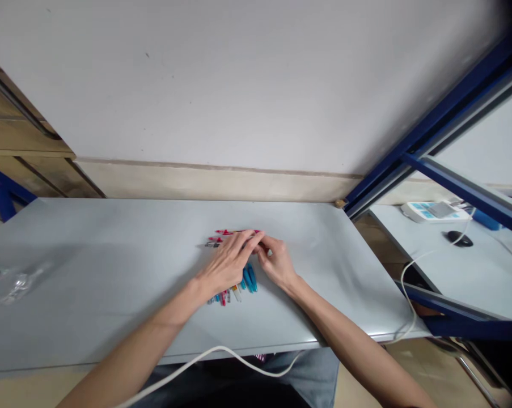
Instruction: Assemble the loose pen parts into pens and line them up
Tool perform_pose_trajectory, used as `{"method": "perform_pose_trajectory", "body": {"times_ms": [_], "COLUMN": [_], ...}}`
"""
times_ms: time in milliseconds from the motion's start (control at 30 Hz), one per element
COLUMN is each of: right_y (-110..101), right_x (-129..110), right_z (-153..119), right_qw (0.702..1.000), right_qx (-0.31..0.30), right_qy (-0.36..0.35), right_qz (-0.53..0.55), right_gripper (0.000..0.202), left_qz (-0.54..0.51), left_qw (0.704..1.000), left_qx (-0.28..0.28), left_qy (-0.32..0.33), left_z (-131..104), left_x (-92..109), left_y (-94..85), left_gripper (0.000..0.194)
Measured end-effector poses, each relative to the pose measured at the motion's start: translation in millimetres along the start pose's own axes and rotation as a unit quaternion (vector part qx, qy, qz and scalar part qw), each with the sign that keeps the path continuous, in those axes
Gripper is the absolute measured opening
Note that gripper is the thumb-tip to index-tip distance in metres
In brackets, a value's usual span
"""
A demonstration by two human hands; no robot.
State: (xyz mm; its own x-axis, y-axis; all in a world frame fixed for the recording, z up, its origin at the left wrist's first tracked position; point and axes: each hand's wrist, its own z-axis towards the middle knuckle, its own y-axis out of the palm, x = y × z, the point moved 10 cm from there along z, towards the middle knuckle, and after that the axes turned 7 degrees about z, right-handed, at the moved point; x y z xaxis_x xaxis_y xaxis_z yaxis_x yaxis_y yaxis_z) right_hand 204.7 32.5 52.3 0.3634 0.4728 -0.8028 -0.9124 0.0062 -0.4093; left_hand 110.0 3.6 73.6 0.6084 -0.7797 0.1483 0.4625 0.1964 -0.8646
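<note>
My left hand (224,262) reaches across a group of pens, palm down, its fingers stretched out towards the right. The fingertips meet those of my right hand (278,262), whose thumb and index finger are pinched together; whatever lies between them is hidden. A red pen (224,232) shows along the far side of the left fingers. Below it the tips of another red pen (214,239) and a dark-tipped clear pen (212,245) stick out. Under the left palm lie blue pens (250,278) and several red, clear and yellowish pens (224,297), partly covered.
The pens lie on a grey table (111,272). A clear bottle (15,286) with green lies at its left edge. A white cable (221,349) crosses in front of my body. At right, beyond a blue frame (383,136), stand a white device (436,211) and a black mouse (458,238).
</note>
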Motion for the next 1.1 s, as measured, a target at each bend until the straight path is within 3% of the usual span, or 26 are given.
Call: {"method": "perform_pose_trajectory", "body": {"times_ms": [133, 267, 333, 400, 467, 533, 733, 833, 933, 1100], "right_y": [5, -3, -8, -12, -15, -18, -19, -20, -17, -5], "right_x": [13, 20, 22, 24, 25, 27, 33, 28, 24, 29], "right_z": [-1, 3, 5, 6, 7, 7, 7, 10, 11, 5], "right_qw": [0.998, 0.991, 0.988, 0.985, 0.981, 0.977, 0.974, 0.969, 0.974, 0.977], "right_qx": [-0.009, 0.018, 0.027, 0.034, 0.042, 0.055, 0.044, 0.041, 0.022, -0.030], "right_qy": [0.062, 0.098, 0.113, 0.123, 0.123, 0.125, 0.165, 0.153, 0.148, 0.171], "right_qz": [0.028, 0.088, 0.101, 0.118, 0.145, 0.166, 0.151, 0.188, 0.167, 0.124], "right_gripper": [0.046, 0.042, 0.042, 0.041, 0.034, 0.030, 0.046, 0.031, 0.029, 0.055], "left_qz": [-0.005, -0.017, 0.014, 0.059, 0.091, 0.097, 0.029, 0.012, 0.006, 0.008], "left_qw": [1.000, 0.996, 0.992, 0.985, 0.982, 0.986, 0.993, 0.996, 0.997, 0.997], "left_qx": [0.020, 0.081, 0.124, 0.148, 0.128, 0.093, 0.081, 0.058, 0.062, 0.071], "left_qy": [0.012, 0.041, 0.009, -0.064, -0.104, -0.101, -0.081, -0.066, -0.052, -0.043], "left_z": [1, 1, -1, -3, -5, -5, -5, -4, -5, -5], "left_x": [4, 0, -15, -39, -55, -60, -57, -55, -55, -55], "left_y": [-0.4, -17.9, -32.4, -43.4, -42.8, -34.4, -21.2, -15.9, -16.8, -25.6], "left_gripper": [0.082, 0.081, 0.075, 0.061, 0.039, 0.021, 0.018, 0.018, 0.017, 0.014]}}
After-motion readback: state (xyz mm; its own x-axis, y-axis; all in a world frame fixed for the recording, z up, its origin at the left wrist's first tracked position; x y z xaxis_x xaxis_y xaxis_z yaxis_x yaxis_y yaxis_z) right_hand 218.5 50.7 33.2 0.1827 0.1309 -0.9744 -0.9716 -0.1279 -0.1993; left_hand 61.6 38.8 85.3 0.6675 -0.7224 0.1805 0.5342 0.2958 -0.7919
